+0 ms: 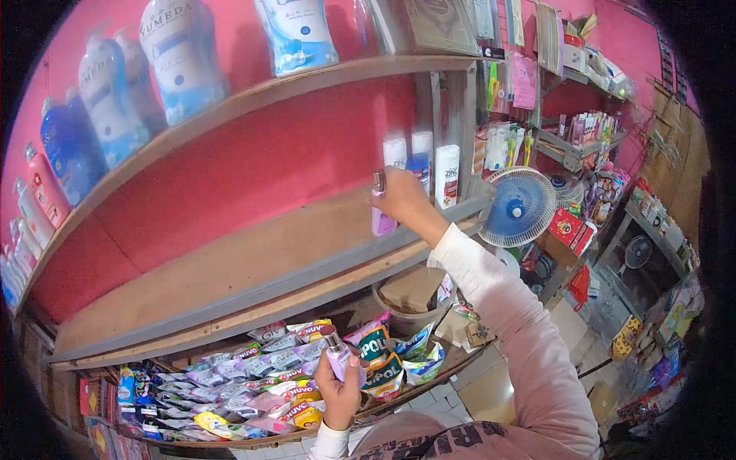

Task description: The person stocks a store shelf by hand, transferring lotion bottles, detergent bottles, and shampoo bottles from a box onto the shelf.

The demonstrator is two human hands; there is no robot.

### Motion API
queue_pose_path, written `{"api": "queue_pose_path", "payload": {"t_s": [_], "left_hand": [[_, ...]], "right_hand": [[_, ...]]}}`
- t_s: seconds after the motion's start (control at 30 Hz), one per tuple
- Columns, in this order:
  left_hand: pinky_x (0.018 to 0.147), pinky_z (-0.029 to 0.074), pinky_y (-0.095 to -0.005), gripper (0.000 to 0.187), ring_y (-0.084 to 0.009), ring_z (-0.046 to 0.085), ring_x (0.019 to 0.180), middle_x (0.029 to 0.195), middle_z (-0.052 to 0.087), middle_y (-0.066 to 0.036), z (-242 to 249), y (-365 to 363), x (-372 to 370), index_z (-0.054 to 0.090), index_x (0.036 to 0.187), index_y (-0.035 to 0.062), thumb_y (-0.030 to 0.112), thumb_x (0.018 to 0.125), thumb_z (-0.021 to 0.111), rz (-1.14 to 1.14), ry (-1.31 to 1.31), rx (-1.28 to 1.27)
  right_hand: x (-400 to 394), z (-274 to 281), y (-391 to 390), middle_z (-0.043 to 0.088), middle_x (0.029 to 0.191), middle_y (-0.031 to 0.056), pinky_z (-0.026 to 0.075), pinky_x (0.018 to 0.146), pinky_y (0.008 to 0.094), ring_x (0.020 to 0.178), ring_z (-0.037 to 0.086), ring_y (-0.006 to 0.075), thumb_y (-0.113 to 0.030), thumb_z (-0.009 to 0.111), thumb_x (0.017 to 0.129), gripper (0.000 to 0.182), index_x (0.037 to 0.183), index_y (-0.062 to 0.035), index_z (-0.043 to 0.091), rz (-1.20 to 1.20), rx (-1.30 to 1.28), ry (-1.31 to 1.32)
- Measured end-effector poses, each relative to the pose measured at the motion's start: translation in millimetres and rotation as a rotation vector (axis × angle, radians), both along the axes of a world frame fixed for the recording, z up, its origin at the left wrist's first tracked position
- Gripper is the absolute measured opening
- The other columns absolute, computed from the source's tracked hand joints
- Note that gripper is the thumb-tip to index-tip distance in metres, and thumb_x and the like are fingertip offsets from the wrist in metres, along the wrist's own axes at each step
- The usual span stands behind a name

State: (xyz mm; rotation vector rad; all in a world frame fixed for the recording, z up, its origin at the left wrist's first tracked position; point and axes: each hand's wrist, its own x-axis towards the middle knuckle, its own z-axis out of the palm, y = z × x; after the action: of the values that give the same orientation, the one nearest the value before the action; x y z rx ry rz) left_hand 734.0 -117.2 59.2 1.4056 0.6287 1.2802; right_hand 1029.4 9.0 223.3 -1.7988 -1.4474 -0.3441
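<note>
My right hand [406, 198] is wrapped round a purple bottle with a dark metallic cap [383, 222], at the right end of the wooden middle shelf [230, 253]. White ZINC bottles [447, 175] stand upright just behind and beside that hand, one with a blue label. Lower down, my left hand [340, 392] grips another purple bottle with a shiny cap [337, 354], held upright above the packets. Its fingers are closed round the bottle's body.
Large YUMEDA bottles [180, 61] line the upper shelf [261, 93]. Below lie many NUVO packets [295, 391] and green POL packs [381, 376], near a round tub [414, 320]. A blue fan [516, 207] stands at the right, before crowded shelves.
</note>
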Motion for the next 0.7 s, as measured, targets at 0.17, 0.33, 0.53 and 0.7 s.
{"api": "queue_pose_path", "payload": {"t_s": [0.17, 0.33, 0.53, 0.7], "left_hand": [[0.063, 0.050, -0.0257, 0.016, -0.0105, 0.063, 0.072, 0.083, 0.065, -0.005, 16.1, -5.4, -1.1, 0.056, 0.101, 0.0019, 0.016, 0.096, 0.062, -0.006, -0.007, -0.017], [0.062, 0.049, -0.0254, 0.016, -0.0100, 0.063, 0.070, 0.084, 0.065, -0.004, 34.4, 5.9, 1.3, 0.057, 0.102, 0.0021, 0.015, 0.096, 0.063, 0.000, 0.031, 0.042], [0.064, 0.051, -0.0272, 0.017, -0.0125, 0.064, 0.071, 0.084, 0.065, -0.005, 76.4, 21.9, 15.2, 0.058, 0.103, 0.0009, 0.016, 0.097, 0.061, -0.136, 0.035, 0.037], [0.063, 0.052, -0.0285, 0.019, -0.0134, 0.064, 0.069, 0.085, 0.065, -0.006, 75.0, 33.7, 24.7, 0.059, 0.104, -0.0001, 0.017, 0.097, 0.061, -0.161, 0.034, 0.086]], "right_hand": [[-13.8, 17.2, -16.1, 0.066, 0.090, 0.0283, 0.057, 0.075, 0.0457, 0.088, 0.069, 0.0422, -0.024, 0.084, 0.073, 0.045, 0.095, 0.0076, 0.060, -0.095, 0.046, -0.020], [-32.3, 38.4, -41.1, 0.067, 0.090, 0.0230, 0.056, 0.068, 0.0432, 0.080, 0.068, 0.0364, -0.028, 0.081, 0.078, 0.040, 0.094, 0.0041, 0.064, 0.091, 0.285, -0.169], [-88.2, 64.3, -95.2, 0.064, 0.072, 0.0126, 0.051, 0.061, 0.0345, 0.066, 0.063, 0.0206, -0.037, 0.078, 0.082, 0.039, 0.087, 0.0012, 0.070, 0.806, -0.285, 0.263], [-96.6, 59.1, -106.6, 0.060, 0.073, -0.0006, 0.041, 0.055, 0.0224, 0.063, 0.050, 0.0041, -0.029, 0.076, 0.088, 0.031, 0.095, 0.0000, 0.067, 0.930, -0.341, 0.078]]}}
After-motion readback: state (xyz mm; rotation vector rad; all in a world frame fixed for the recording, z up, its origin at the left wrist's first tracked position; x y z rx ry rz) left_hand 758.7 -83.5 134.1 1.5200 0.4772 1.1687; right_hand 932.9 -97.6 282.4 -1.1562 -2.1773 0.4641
